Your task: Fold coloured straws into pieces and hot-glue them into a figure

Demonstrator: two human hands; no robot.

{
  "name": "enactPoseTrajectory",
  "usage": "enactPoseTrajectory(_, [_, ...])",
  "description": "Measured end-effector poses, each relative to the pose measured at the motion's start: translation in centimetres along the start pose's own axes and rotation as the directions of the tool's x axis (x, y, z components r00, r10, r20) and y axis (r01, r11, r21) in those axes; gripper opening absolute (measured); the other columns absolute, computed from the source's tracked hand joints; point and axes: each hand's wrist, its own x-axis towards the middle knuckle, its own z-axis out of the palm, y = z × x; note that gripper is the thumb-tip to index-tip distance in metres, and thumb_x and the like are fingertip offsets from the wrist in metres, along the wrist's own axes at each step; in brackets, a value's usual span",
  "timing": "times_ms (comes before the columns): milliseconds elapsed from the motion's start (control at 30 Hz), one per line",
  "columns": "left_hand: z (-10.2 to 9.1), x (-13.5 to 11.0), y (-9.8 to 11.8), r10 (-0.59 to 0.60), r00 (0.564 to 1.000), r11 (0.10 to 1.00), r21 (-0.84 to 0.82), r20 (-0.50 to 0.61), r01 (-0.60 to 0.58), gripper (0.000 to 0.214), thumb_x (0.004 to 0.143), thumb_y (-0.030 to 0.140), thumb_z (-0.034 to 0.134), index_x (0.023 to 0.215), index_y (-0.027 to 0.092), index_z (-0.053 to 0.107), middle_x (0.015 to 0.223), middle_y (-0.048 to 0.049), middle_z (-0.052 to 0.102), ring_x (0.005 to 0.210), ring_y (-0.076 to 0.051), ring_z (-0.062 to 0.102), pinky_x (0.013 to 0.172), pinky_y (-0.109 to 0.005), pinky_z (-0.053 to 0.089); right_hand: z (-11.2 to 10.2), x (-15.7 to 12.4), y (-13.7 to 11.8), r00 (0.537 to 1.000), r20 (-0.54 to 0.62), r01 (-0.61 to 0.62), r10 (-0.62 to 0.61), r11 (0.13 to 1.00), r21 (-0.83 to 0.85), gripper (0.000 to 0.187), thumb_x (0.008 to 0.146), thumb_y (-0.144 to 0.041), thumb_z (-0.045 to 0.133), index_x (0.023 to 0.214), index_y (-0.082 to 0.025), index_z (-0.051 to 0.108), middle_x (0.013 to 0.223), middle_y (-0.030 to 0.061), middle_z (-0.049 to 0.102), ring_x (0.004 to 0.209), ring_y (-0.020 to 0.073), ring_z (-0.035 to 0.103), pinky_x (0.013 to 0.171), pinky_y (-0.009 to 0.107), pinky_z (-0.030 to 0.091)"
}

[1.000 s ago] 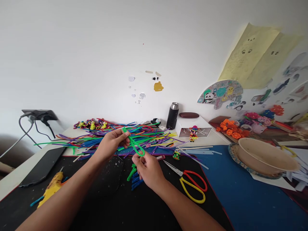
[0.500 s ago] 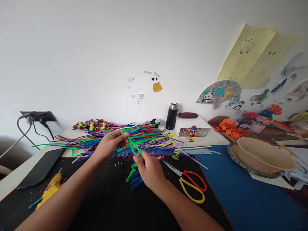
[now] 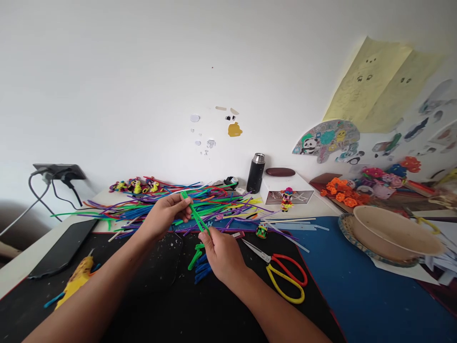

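Between my hands stretches a small bundle of green pipe cleaners [image 3: 198, 218], held slanting above the black mat [image 3: 150, 309]. My left hand [image 3: 170, 210] pinches its upper end between thumb and fingers. The lower end is gripped by my right hand [image 3: 224, 250], closed around it. Just below lie short green pipe cleaner pieces [image 3: 194, 259] and short blue pipe cleaner pieces [image 3: 202, 270]. Behind my hands spreads a heap of long pipe cleaners [image 3: 135, 209] in many colours. To the right rest scissors [image 3: 274, 267] with red and yellow handles, their blades pointing toward the heap.
A yellow glue gun [image 3: 76, 281] lies at left beside a dark phone-like slab [image 3: 62, 250]. Along the wall stand a black flask [image 3: 256, 174] and a white box [image 3: 285, 188] with a small figure [image 3: 286, 199]. A beige bowl [image 3: 392, 233] sits at right.
The strands between my hands have drawn closer together and straighter; a loop gap near my right hand has narrowed. Both hands keep their grip. The view has shifted very slightly.
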Motion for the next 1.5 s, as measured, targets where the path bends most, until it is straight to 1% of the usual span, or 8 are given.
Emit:
enactPoseTrajectory(100, [0.05,-0.03,0.1,0.006,1.0,1.0,0.012,-0.001,-0.006,0.046,0.073,0.061,0.086,0.072,0.019,0.068,0.067,-0.0045,0.07,0.058,-0.018,0.064,0.059,-0.031,0.054,0.08,0.07,0.1,1.0,0.003,-0.015,0.015,1.0,0.023,0.046,0.112,-0.052,0.037,0.087,-0.023,0.062,0.07,0.005,0.067,0.064,0.0214,0.061,0.059,0.031,0.025])
enactPoseTrajectory(233, [0.05,-0.05,0.17,0.008,1.0,1.0,-0.002,-0.004,-0.008,0.046,0.072,0.061,0.087,0.072,0.019,0.068,0.066,-0.0041,0.07,0.058,-0.018,0.064,0.059,-0.031,0.053,-0.02,0.15,0.05,0.999,0.022,-0.037,0.036,0.998,0.045,0.046,0.112,-0.052,0.036,0.085,-0.023,0.061,0.063,0.0031,0.061,0.059,0.0207,0.058,0.058,0.031,0.025])
enactPoseTrajectory(433, [-0.04,-0.07,0.03,0.009,1.0,1.0,-0.011,-0.003,-0.009,0.047,0.071,0.06,0.089,0.07,0.018,0.069,0.066,-0.0042,0.07,0.057,-0.017,0.064,0.06,-0.031,0.054,0.02,0.13,-0.03,0.998,0.047,-0.034,0.033,0.999,0.033,0.044,0.113,-0.049,0.038,0.086,-0.023,0.062,0.062,0.0028,0.061,0.057,0.0202,0.057,0.058,0.031,0.025])
enactPoseTrajectory(667, [0.44,-0.23,0.58,-0.012,1.0,0.999,-0.05,0.001,0.012,0.046,0.066,0.056,0.092,0.068,0.018,0.067,0.064,-0.0028,0.069,0.055,-0.016,0.062,0.058,-0.031,0.053,-0.04,-0.02,-0.07,0.998,0.055,-0.034,0.028,0.994,0.106,0.049,0.113,-0.052,0.036,0.088,-0.023,0.067,0.061,0.0028,0.063,0.057,0.0199,0.06,0.06,0.03,0.033])
enactPoseTrajectory(900, [0.52,-0.2,0.68,-0.039,0.999,0.997,-0.07,-0.007,0.038,0.045,0.062,0.053,0.095,0.068,0.017,0.069,0.063,-0.0024,0.07,0.054,-0.015,0.062,0.057,-0.029,0.051,-0.21,0.05,-0.4,0.995,0.087,-0.044,0.041,0.999,0.03,0.046,0.113,-0.044,0.038,0.083,-0.021,0.065,0.058,0.0014,0.062,0.056,0.0187,0.06,0.06,0.029,0.033])
enactPoseTrajectory(1100, [0.75,-0.22,0.91,-0.056,0.998,0.995,-0.083,-0.016,0.055,0.044,0.058,0.049,0.097,0.068,0.017,0.069,0.062,-0.002,0.069,0.053,-0.015,0.061,0.056,-0.028,0.05,-0.26,-0.01,-0.43,0.995,0.091,-0.03,0.032,0.999,-0.024,0.045,0.114,-0.042,0.039,0.093,-0.019,0.072,0.06,0.0014,0.064,0.06,0.0191,0.064,0.061,0.028,0.034])
enactPoseTrajectory(1267, [0.78,-0.26,1.0,-0.057,0.998,0.995,-0.089,-0.018,0.055,0.043,0.057,0.047,0.097,0.07,0.017,0.07,0.061,-0.0021,0.069,0.052,-0.015,0.061,0.056,-0.028,0.05,-0.25,-0.08,-0.23,0.996,0.089,-0.011,0.006,0.998,0.057,0.051,0.114,-0.049,0.037,0.105,-0.019,0.077,0.063,0.0024,0.067,0.063,0.0196,0.067,0.065,0.027,0.04])
enactPoseTrajectory(1500, [0.66,-0.25,0.85,-0.046,0.999,0.993,-0.112,-0.019,0.044,0.041,0.058,0.044,0.098,0.07,0.016,0.07,0.061,-0.0025,0.069,0.052,-0.015,0.06,0.054,-0.027,0.049,-0.37,-0.18,-0.17,0.995,0.096,-0.019,0.003,0.986,0.168,0.056,0.113,-0.057,0.038,0.104,-0.02,0.079,0.06,0.002,0.065,0.061,0.0199,0.066,0.068,0.029,0.044])
